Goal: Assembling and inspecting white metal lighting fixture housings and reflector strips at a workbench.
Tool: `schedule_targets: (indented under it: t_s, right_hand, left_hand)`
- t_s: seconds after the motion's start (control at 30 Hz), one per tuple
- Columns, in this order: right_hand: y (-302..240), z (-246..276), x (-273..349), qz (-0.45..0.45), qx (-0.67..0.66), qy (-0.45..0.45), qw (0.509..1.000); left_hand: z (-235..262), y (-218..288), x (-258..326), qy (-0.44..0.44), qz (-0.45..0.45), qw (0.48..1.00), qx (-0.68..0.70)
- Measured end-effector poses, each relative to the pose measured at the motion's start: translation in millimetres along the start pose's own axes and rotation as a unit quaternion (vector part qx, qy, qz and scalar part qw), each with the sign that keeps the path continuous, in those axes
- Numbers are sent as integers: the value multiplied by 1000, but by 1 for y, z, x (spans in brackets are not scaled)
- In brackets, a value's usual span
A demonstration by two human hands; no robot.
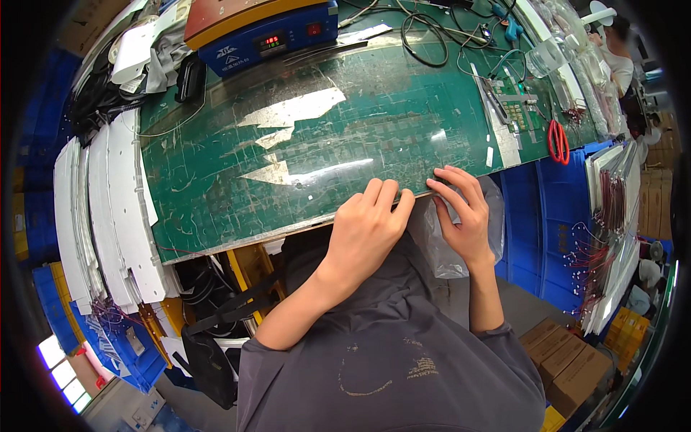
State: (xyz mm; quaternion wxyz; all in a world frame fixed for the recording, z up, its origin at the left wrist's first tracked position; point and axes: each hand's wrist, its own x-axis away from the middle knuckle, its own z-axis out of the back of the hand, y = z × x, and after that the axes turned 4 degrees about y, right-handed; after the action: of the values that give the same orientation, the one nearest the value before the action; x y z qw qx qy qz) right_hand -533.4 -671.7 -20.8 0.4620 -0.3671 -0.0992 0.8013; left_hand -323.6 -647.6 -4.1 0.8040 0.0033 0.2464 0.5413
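My left hand (368, 227) rests at the near edge of a scratched green cutting mat (237, 194), its fingers curled over the edge of a thin clear plastic sheet (360, 137) lying flat on the mat. My right hand (463, 212) pinches the same near edge of the sheet just to the right, fingertips on the mat's rim. A clear plastic bag (440, 252) hangs below the bench edge under my right hand.
A blue heating station with a red display (263, 32) stands at the back. Black cables (425, 39), a metal ruler (497, 108) and red scissors (558, 142) lie at right. White panels (108, 209) are stacked at left. Blue crates (536, 216) and cardboard boxes (568, 363) sit at right.
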Motion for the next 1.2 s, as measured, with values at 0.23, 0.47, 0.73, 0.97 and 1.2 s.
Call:
schedule_targets:
  t_s: [0.23, 0.47, 0.73, 0.97, 1.2]
  right_hand:
    - [1, -4, 1, -2, -6, 22, 1000]
    - [3, -8, 1, 4, -2, 40, 999]
    - [3, -9, 2, 7, 5, 47, 999]
    - [3, -8, -1, 2, 6, 41, 999]
    - [6, 0, -1, -8, -18, 19, 1000]
  left_hand:
    - [-4, 6, -1, 0, -16, 1000, -8]
    - [-9, 12, -1, 29, -28, 999, -28]
    - [-9, 14, 0, 31, -33, 998, -32]
    - [0, 7, -1, 42, -31, 999, -6]
    - [26, 0, 4, 33, -9, 999, -7]
